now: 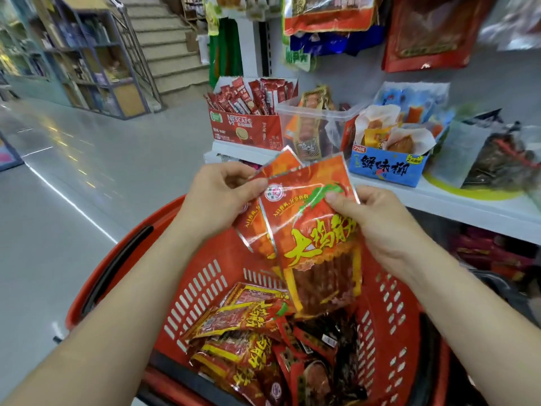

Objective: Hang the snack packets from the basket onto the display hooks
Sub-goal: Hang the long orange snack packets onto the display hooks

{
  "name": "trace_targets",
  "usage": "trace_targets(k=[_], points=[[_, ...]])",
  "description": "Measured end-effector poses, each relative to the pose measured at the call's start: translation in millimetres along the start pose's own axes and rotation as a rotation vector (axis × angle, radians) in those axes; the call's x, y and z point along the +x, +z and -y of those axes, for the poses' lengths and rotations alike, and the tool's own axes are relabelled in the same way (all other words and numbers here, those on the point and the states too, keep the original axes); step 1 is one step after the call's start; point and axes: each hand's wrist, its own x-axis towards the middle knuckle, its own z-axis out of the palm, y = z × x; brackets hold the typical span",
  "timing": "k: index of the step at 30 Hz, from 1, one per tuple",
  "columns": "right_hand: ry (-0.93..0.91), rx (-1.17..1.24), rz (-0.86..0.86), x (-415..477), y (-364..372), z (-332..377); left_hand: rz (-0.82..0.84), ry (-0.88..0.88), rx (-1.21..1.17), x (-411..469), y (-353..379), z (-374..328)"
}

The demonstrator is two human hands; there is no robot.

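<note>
Above a red plastic basket (202, 291) I hold two overlapping red-and-orange snack packets (310, 230) upright by their tops. My left hand (216, 197) pinches the upper left corners. My right hand (371, 218) pinches the right edge of the front packet, thumb on its face. Several more red and yellow packets (257, 341) lie in a heap inside the basket. Packets hanging on display (328, 13) show at the top, blurred; the hooks themselves are hidden.
A white shelf (456, 206) runs along the right with a Nescafe box (246, 127), a clear tub (316, 127), a blue snack box (386, 168) and bagged goods (497, 159). A lower shelf holds red packs (491, 253). Grey floor, stairs (172, 48) and racks lie left.
</note>
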Motion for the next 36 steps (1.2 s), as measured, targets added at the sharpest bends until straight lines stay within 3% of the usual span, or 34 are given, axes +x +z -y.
trace_targets(k=[5, 11, 18, 23, 30, 32, 36], points=[[-0.133, -0.053, 0.070, -10, -7, 64, -0.156, 0.220, -0.090, 11, 3, -52], [-0.278, -0.054, -0.101, -35, -44, 127, -0.139, 0.373, -0.188, 7, 20, -140], [-0.368, -0.080, -0.246, -70, -119, 179, 0.134, 0.294, -0.478, -8, 66, -208], [-0.347, -0.253, -0.280, -106, -208, 207, 0.310, 0.350, -0.300, -25, 117, -241], [-0.290, -0.550, -0.298, -162, -321, 237, 0.575, 0.574, -0.011, -40, 193, -298], [-0.272, -0.536, -0.318, -170, -349, 239, 0.581, 0.669, 0.098, -45, 221, -314], [-0.225, -0.328, -0.387, -179, -395, 237, 0.444, 0.799, 0.229, -50, 279, -337]])
